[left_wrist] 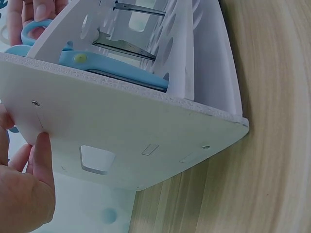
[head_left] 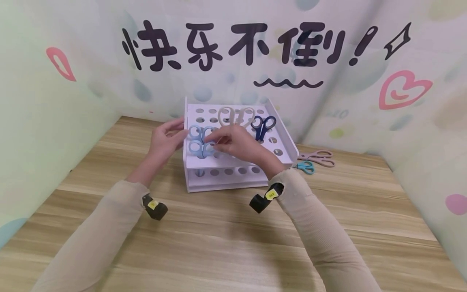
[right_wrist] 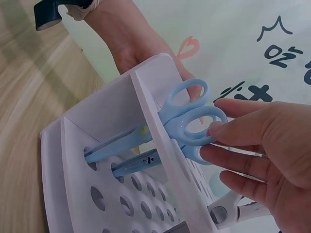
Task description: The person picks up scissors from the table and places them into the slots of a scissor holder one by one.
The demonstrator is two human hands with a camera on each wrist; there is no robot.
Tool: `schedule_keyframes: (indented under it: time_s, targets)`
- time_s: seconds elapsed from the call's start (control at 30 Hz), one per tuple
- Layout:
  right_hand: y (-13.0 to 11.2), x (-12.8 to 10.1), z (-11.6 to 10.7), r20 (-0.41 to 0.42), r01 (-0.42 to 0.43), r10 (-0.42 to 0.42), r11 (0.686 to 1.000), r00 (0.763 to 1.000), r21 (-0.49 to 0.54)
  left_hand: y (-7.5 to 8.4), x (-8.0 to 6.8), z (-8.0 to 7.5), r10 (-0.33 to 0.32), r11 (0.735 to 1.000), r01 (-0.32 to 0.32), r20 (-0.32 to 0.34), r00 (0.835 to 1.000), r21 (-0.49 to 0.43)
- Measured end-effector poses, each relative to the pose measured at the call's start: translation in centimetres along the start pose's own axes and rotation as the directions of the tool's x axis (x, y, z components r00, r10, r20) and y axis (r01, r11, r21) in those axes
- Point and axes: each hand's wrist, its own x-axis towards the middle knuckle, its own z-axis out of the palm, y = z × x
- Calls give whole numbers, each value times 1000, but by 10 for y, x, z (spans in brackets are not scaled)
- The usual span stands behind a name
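Two pairs of light blue scissors stand, handles up, in the left column of a white holed rack [head_left: 193, 163]. The right hand [head_left: 237, 142] pinches a handle loop of the nearer light blue scissors [right_wrist: 187, 125] between thumb and fingers. Their blades pass down through the top board into the lower board's holes. The farther light blue scissors [head_left: 202, 136] stand just behind. With fingers extended, the left hand [head_left: 164, 140] touches the outside of the rack's left side wall [left_wrist: 126, 116].
White-handled scissors [head_left: 249, 108] and dark blue scissors [head_left: 259, 132] stand farther right in the rack. Pink scissors [head_left: 322, 159] and turquoise scissors [head_left: 306, 167] lie on the wooden table [head_left: 204, 243] at the rack's right. A printed cloth [head_left: 226, 81] hangs behind.
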Motion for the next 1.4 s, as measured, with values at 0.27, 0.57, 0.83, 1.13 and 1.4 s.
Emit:
schedule_keyframes:
  time_s: [0.27,0.57,0.83,1.13,1.4]
  targets:
    - [1,-4,-5,-11,-29,30,999,1000,16,-1,0,1,8,1000,-8,2,1000,-23]
    - [-1,-18,-26,-44,4,-4,1000,999,6,1,0,1,7,999,-8,-5,1000,-35]
    - [6,-44,-51,-87,-34,32,999,996,-21,1,-2,1,-9,1000,9,6,1000,18]
    - [25,-79,-81,-191,-155,152,988,970,-4,2,-2,0,-9,1000,9,0,1000,16]
    - [53,-114,-101,-271,-258,248,966,930,-1,2,-3,1,-12,1000,12,8,1000,14]
